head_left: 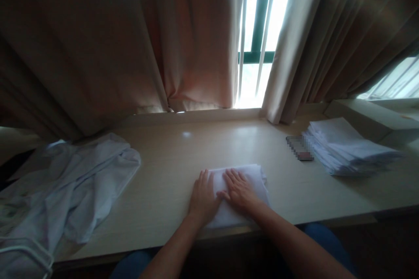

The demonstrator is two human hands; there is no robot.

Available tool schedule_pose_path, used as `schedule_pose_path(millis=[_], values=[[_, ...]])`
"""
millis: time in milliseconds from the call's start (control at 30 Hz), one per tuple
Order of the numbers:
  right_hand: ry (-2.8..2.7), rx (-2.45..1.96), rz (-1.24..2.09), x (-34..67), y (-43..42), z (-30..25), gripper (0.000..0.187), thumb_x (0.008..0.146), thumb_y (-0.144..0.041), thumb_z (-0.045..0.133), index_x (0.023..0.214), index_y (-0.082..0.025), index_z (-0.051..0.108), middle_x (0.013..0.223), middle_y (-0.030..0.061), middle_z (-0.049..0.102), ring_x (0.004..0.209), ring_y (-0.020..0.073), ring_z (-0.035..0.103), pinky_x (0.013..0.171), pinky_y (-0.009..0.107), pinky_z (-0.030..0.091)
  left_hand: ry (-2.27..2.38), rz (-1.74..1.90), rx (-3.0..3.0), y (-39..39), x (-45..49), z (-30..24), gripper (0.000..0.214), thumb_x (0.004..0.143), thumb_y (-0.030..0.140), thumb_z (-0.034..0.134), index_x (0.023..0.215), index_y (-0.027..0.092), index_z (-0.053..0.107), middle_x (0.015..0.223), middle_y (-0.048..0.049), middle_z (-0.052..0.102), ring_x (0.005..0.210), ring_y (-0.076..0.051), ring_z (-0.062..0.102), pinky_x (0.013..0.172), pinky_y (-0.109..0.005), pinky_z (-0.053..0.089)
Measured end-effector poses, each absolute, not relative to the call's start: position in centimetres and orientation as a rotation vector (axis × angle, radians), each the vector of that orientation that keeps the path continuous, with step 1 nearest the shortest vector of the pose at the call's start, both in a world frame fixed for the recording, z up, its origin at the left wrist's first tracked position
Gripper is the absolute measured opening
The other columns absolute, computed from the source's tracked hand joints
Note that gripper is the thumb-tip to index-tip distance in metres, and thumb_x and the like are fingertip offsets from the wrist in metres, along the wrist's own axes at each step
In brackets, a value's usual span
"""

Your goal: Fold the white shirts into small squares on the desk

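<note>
A folded white cloth point(253, 178) lies on the pale wooden table point(170, 165) near its front edge. My left hand point(203, 198) rests flat on the cloth's left edge, fingers stretched out. My right hand point(238, 188) lies flat on top of the cloth, fingers spread, its thumb touching my left hand. Neither hand grips anything.
A heap of loose white garments point(68, 183) covers the table's left end. A stack of folded white cloths point(347, 146) sits at the right, with a small dark object point(299, 147) beside it. Brown curtains point(114, 39) and a barred window point(258, 30) stand behind.
</note>
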State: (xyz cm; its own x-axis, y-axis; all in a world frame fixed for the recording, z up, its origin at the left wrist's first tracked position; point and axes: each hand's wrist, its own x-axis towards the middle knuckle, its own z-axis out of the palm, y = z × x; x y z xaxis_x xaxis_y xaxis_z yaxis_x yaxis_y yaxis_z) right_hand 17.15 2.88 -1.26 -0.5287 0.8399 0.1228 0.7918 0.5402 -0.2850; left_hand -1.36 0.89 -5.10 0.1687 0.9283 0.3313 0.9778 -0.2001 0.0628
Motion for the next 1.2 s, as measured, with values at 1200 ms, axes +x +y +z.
schedule_pose_path(millis=[1200], values=[[-2.238, -1.753, 0.138, 22.9, 4.0, -3.9, 0.095, 0.085, -0.076, 0.022, 0.147, -0.004, 0.028, 0.153, 0.0203, 0.021, 0.143, 0.0326, 0.012, 0.115, 0.047, 0.013, -1.983, -0.476, -2.265, 1.0, -1.0, -4.6, 0.076, 0.085, 0.063, 0.037, 0.145, 0.016, 0.031, 0.154, -0.0131, 0.027, 0.142, -0.031, 0.022, 0.115, -0.048, 0.021]])
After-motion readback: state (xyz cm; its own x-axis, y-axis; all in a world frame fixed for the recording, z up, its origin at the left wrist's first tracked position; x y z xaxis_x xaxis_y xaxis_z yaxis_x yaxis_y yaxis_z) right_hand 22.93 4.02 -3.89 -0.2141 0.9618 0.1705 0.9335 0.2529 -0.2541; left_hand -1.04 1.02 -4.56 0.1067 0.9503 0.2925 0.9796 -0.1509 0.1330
